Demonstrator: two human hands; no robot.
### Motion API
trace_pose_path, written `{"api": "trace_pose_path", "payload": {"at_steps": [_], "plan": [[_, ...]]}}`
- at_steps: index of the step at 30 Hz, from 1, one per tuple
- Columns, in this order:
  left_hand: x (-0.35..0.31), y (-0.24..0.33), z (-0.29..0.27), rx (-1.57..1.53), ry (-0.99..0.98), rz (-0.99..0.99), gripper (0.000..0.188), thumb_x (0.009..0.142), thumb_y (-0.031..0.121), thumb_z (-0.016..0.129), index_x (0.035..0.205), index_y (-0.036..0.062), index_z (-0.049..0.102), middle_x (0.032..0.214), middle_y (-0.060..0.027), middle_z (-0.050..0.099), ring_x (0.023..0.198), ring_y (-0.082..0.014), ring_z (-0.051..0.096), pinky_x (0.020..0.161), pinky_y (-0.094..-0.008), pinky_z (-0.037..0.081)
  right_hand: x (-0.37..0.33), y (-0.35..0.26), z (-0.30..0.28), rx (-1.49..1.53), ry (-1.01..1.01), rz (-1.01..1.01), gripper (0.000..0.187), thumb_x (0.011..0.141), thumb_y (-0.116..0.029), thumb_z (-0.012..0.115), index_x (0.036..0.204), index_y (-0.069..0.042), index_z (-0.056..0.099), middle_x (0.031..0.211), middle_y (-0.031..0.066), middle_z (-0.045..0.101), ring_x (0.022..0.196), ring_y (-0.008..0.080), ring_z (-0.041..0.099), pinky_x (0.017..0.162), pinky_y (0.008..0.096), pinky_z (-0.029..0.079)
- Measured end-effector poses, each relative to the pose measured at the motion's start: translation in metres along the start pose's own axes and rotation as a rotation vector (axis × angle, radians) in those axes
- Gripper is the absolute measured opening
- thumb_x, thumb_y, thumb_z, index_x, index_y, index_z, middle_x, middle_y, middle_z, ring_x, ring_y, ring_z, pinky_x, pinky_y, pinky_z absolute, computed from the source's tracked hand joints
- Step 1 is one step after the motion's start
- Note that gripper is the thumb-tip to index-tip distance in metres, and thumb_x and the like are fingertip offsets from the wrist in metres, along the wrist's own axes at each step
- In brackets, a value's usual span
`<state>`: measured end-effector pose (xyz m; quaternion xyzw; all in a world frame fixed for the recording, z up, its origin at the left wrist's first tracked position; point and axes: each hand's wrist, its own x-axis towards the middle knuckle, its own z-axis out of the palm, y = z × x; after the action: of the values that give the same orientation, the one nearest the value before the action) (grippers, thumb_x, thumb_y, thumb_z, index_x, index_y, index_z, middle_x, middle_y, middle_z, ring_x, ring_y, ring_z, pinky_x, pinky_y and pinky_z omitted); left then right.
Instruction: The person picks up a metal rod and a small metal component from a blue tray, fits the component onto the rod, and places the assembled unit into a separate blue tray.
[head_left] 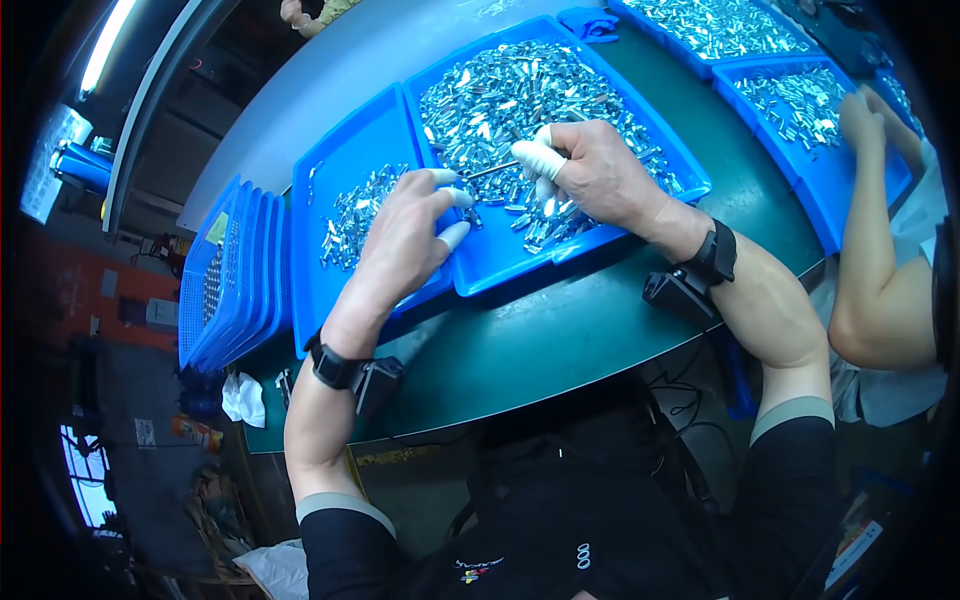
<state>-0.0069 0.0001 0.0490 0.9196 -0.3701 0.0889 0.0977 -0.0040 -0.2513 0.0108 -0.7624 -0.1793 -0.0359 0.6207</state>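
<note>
The small metal pieces [490, 110] are lying heaped in the right blue tray [482, 262], with a smaller pile spreading in the left blue tray [345, 145], both trays resting on the green desk [520, 335]. Singly, they are probably weighing little and behaving stiffly, though their smooth faces are likely offering scant grip; a fingertip pinch across the long sides is seeming the surest hold. They are looking slim, elongated and silvery, glinting blue-green, finer details being too small to tell. The right hand [605, 172] is pinching a thin rod-like tool [493, 171] between fingers wearing white finger cots [540, 158], its tip pointing left. The left hand [402, 228] is hovering by the trays' adjoining rims, half curled, thumb apart from fingers; whether it is gripping a piece, I cannot tell.
</note>
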Motion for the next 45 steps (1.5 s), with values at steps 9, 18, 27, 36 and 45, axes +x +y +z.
{"api": "trace_pose_path", "payload": {"at_steps": [9, 18, 27, 36, 45], "plan": [[0.027, -0.001, 0.022, 0.34, -0.138, 0.121, 0.017, 0.071, 0.008, 0.075, 0.086, 0.0037, 0.069, 0.106, -0.0154, 0.06, 0.114, -0.034, 0.056, 0.092, -0.0415, 0.05, 0.001, 0.003, 0.0, -0.074, -0.005, -0.011, 0.035, 0.101, -0.028, 0.065, 0.08, -0.001, 0.068, 0.068, 0.0042, 0.067, 0.06, 0.0097, 0.065, 0.052, 0.0248, 0.05], [0.001, 0.003, 0.033, -0.249, 0.177, -0.304, 0.02, 0.084, 0.011, 0.077, 0.1, 0.003, 0.068, 0.097, -0.0159, 0.069, 0.09, -0.0322, 0.066, 0.079, -0.0419, 0.052, 0.001, 0.002, 0.003, -0.183, 0.009, -0.062, 0.022, 0.097, -0.019, 0.068, 0.094, 0.003, 0.07, 0.076, 0.0072, 0.069, 0.067, 0.0123, 0.066, 0.059, 0.0282, 0.053], [-0.005, 0.008, 0.038, -0.338, 0.325, -0.209, 0.02, 0.084, 0.01, 0.079, 0.1, 0.0032, 0.068, 0.093, -0.0125, 0.071, 0.085, -0.0268, 0.068, 0.075, -0.0367, 0.053, 0.002, 0.004, 0.006, -0.203, -0.014, -0.06, 0.024, 0.097, -0.021, 0.069, 0.097, 0.003, 0.07, 0.075, 0.0069, 0.069, 0.065, 0.0124, 0.066, 0.058, 0.0285, 0.053], [0.006, 0.024, 0.038, -0.278, 0.354, -0.056, 0.022, 0.081, 0.005, 0.08, 0.102, 0.0048, 0.072, 0.095, -0.0121, 0.071, 0.089, -0.0275, 0.068, 0.078, -0.036, 0.053, -0.001, -0.005, 0.002, -0.318, -0.127, -0.069, 0.027, 0.097, -0.026, 0.069, 0.096, 0.0, 0.073, 0.069, 0.0086, 0.069, 0.06, 0.014, 0.065, 0.056, 0.0316, 0.049], [-0.001, 0.015, 0.024, -0.145, 0.396, -0.011, 0.022, 0.08, 0.004, 0.081, 0.1, 0.0052, 0.071, 0.093, -0.0117, 0.071, 0.088, -0.0289, 0.067, 0.077, -0.0372, 0.053, 0.001, 0.004, 0.002, -0.239, -0.037, -0.073, 0.032, 0.098, -0.028, 0.064, 0.086, -0.001, 0.072, 0.067, 0.0095, 0.068, 0.062, 0.0192, 0.067, 0.058, 0.0346, 0.05]]}}
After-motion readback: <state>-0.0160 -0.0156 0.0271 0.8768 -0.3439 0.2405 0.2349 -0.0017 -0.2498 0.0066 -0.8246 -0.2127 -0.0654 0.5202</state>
